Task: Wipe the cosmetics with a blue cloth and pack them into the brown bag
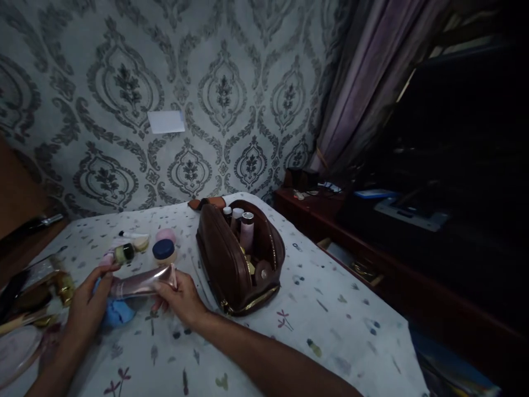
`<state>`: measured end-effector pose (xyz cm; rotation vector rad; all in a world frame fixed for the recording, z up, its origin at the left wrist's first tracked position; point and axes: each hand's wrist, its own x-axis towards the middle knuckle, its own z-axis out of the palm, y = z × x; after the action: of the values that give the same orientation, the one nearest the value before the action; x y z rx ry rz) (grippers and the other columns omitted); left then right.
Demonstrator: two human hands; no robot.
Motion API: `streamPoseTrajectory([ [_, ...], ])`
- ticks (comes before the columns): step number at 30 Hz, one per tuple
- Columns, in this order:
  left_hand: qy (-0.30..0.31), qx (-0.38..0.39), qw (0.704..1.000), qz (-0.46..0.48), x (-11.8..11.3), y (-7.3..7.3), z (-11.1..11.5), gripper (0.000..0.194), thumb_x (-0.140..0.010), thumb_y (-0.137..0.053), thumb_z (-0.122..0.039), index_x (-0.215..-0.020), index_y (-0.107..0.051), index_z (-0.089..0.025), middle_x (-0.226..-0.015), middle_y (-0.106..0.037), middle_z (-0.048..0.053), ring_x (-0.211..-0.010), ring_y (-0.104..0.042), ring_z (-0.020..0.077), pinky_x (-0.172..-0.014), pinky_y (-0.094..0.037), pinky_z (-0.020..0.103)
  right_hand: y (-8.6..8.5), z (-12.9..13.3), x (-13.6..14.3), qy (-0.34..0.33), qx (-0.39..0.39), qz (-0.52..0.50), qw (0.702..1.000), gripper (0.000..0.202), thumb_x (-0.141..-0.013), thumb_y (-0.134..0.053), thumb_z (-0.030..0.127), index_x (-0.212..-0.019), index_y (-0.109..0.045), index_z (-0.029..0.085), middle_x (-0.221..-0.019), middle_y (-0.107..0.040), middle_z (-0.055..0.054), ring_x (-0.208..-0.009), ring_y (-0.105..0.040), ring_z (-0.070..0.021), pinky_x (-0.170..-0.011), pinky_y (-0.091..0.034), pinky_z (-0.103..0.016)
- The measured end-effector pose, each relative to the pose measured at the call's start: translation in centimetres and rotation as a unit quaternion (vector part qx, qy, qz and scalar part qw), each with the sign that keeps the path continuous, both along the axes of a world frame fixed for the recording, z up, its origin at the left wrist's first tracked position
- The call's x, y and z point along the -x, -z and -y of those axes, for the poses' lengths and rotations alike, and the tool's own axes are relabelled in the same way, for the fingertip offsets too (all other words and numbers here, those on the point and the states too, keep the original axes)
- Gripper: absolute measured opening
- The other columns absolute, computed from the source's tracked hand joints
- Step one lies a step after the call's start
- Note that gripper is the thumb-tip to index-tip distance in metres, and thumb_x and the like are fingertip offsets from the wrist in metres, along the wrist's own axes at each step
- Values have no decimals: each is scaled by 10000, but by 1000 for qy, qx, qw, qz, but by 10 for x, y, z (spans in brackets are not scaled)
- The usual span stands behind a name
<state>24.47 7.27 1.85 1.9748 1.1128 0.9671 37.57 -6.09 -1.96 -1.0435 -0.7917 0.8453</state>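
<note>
A shiny pink squeeze tube (142,282) lies level between my two hands, above the table. My right hand (185,302) pinches its flat crimped end. Closed around the other end is my left hand (91,298), whose fingers hide the tube's cap. A blue cloth (118,313) shows under and beside the left hand; whether it is gripped too, I cannot tell. Just beyond the tube stand a jar with a dark blue lid (163,250) and a small dark-capped jar (124,253). To the right, a brown toiletry bag (223,259) stands unzipped with several bottles (247,229) inside.
A patterned white cloth covers the table (297,342). Cosmetics and a round pink case (19,353) crowd the left edge. A pink round item (166,237) sits behind the blue-lidded jar. On the right is a dark red desk (306,207) with a drawer (351,262) pulled out.
</note>
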Motion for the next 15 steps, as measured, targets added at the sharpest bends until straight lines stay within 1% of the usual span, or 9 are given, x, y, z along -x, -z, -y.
streamPoseTrajectory([
  [2,4,24,1000,17,-1,3,-5,266,-738,-559,-583,-795,-647,-339,-756,-691,-124,-852,-619,228,-636,-447,268,1,1,-1,-8,-2,19,1000,507,-724,-678,647,-871,-567,175,-605,-538,57,-460,-539,-93,-422,-364,-182],
  [4,8,81,996,38,-3,4,-5,283,-680,-626,-601,-738,-657,-327,-707,-690,-113,-792,-620,226,-620,-451,271,1,4,-2,-2,-4,58,998,414,-788,-659,573,-895,-609,176,-681,-586,33,-513,-566,-100,-464,-412,-189],
  [6,6,165,984,62,-6,1,-2,293,-620,-684,-607,-718,-672,-331,-631,-677,-115,-687,-615,210,-582,-452,268,-1,9,-3,20,-16,144,989,291,-846,-642,466,-933,-662,189,-805,-657,-4,-676,-637,-139,-603,-502,-224],
  [8,-1,242,967,81,-8,-5,2,320,-540,-732,-600,-701,-687,-327,-592,-677,-110,-613,-613,199,-543,-449,267,-4,13,-4,40,-32,264,963,231,-875,-639,374,-1022,-698,206,-934,-692,-33,-858,-659,-169,-796,-525,-267],
  [10,-25,289,952,96,-11,-12,6,356,-435,-768,-570,-655,-691,-302,-565,-677,-87,-562,-610,200,-500,-436,264,-7,17,-5,48,-41,362,930,282,-890,-637,335,-1138,-691,212,-1020,-686,-53,-946,-654,-173,-897,-500,-274],
  [12,-45,300,945,118,-12,-17,7,347,-368,-779,-511,-612,-689,-282,-552,-675,-71,-528,-594,190,-469,-415,252,-9,19,-4,56,-37,414,908,317,-914,-607,336,-1198,-671,210,-1052,-673,-61,-955,-657,-164,-902,-498,-254],
  [13,-50,298,944,133,-12,-19,8,323,-362,-776,-482,-599,-686,-281,-551,-675,-74,-517,-584,178,-463,-411,245,-10,20,-4,61,-33,429,901,321,-922,-593,330,-1213,-663,214,-1063,-670,-60,-963,-659,-160,-899,-498,-244],
  [15,-44,272,948,156,-11,-21,10,255,-406,-749,-454,-588,-675,-292,-548,-672,-89,-495,-570,157,-457,-414,237,-11,21,-2,65,-20,445,893,330,-914,-603,322,-1228,-647,231,-1067,-675,-50,-966,-662,-156,-896,-499,-236],
])
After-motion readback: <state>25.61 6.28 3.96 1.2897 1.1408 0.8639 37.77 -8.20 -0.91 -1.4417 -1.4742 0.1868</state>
